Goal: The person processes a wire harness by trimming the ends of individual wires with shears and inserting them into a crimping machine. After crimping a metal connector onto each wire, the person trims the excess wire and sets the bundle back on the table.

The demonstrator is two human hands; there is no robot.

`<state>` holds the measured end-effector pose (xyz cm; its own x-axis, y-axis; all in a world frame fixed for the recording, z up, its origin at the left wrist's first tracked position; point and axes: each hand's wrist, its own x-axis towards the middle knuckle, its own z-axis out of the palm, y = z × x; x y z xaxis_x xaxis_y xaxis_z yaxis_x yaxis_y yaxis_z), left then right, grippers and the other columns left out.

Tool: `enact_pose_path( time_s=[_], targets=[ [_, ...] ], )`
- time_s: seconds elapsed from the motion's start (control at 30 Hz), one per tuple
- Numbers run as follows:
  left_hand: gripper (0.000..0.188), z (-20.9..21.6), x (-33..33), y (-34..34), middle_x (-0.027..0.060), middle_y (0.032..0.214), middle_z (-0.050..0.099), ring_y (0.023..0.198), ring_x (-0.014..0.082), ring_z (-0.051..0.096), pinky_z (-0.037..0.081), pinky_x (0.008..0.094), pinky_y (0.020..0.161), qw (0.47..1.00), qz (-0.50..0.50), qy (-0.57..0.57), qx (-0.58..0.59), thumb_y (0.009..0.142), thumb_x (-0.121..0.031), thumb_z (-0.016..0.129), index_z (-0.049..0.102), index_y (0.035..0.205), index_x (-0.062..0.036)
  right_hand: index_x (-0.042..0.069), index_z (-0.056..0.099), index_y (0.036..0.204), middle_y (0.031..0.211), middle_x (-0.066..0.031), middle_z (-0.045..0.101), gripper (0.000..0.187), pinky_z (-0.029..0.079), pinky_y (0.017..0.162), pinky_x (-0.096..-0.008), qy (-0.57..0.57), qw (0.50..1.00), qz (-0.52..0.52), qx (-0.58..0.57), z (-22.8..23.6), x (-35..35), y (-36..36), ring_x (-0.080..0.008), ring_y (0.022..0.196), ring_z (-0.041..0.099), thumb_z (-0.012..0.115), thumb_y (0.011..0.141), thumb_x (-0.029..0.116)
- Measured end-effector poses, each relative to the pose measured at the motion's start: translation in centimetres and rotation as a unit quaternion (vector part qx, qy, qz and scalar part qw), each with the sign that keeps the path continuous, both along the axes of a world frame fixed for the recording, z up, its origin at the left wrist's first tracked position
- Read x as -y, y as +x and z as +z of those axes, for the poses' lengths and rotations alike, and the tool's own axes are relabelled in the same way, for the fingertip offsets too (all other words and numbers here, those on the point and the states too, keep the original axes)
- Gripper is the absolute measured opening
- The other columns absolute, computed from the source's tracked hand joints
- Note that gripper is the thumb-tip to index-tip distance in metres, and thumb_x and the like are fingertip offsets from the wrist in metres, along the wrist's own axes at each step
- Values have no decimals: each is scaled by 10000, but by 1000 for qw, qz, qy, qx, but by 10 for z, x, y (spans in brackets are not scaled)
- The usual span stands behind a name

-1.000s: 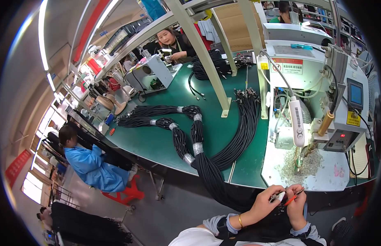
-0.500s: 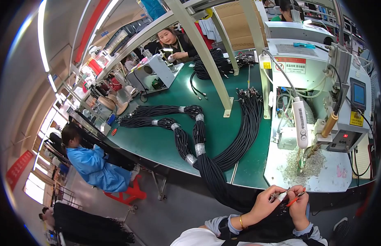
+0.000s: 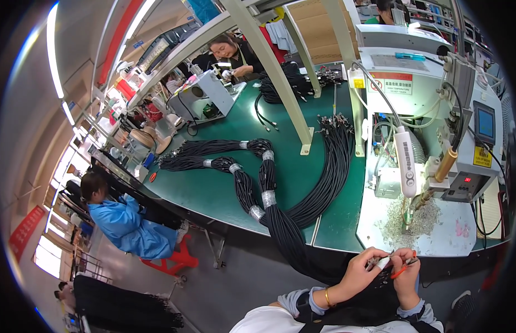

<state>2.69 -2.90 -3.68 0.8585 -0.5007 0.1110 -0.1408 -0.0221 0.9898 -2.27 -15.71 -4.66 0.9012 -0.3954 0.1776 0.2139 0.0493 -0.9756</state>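
My left hand (image 3: 359, 277) is closed in a pinch, with a white wrap (image 3: 383, 263) on one finger. A small metallic end shows at its fingertips, likely of a black cable, too small to make out fully. Close beside it, my right hand (image 3: 405, 280) is closed around a small orange-handled hand tool (image 3: 400, 272); its working tip is hidden by the fingers. Both hands meet just off the table's front edge. A thick bundle of black cables (image 3: 291, 244) hangs over that edge toward my lap, and loose cable ends show below my hands.
A bench machine (image 3: 410, 119) with a white pen-shaped part (image 3: 405, 161) stands ahead, above a white plate (image 3: 374, 236) strewn with metal bits. Taped cable bundles (image 3: 268, 177) lie on the green table (image 3: 213, 188). A frame post (image 3: 280, 83) rises from it. Co-workers sit across and at left.
My hands stay together, shifting only slightly, with the tool still in the right. Across the table, a co-worker's head has tipped down toward their hands. The whole view has shifted a little.
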Motion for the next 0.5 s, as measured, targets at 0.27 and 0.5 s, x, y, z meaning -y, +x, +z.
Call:
enact_pose_path(
  time_s=[0.27,0.5],
  targets=[
    [102,23,6,34,20,790,554,663,68,487,402,195,591,986,20,-80,-145,786,-21,571,562,887,-9,12,495,768,637,-48,554,108,395,432,-207,97,989,39,-102,37,5,30,-94,520,537,559,810,89],
    [111,41,16,27,-25,753,512,629,19,383,304,156,555,981,26,-101,-161,777,-3,580,566,887,-13,23,513,681,504,-62,503,246,382,392,-256,-188,976,23,-103,25,32,7,-161,427,530,674,712,207]
  ],
)
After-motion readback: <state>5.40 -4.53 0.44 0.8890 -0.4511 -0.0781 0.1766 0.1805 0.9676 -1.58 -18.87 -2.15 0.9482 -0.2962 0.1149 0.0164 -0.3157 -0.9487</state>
